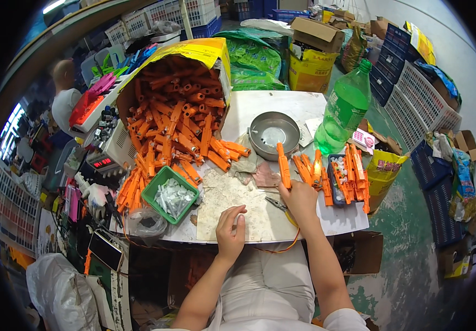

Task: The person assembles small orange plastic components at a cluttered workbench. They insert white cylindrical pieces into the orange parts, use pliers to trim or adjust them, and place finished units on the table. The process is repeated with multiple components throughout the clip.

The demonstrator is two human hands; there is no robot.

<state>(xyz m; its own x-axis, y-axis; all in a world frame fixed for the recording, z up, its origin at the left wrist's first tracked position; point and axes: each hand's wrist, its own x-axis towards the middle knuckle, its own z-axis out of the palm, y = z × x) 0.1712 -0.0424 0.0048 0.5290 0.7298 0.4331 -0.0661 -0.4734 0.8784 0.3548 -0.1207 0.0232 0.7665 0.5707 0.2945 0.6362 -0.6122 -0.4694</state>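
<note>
From my remote view, my right hand (301, 199) has its fingers clamped on the near end of an orange plastic piece (283, 165) over the right part of the table (257, 105). My left hand (231, 230) hovers at the near edge, fingers loosely curled, apart from the thumb. Pliers (275, 203) lie between my hands; a metal bowl (292, 135) sits beyond them.

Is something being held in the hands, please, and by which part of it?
The right hand holds one orange piece by its near end; the left hand shows nothing held.
</note>
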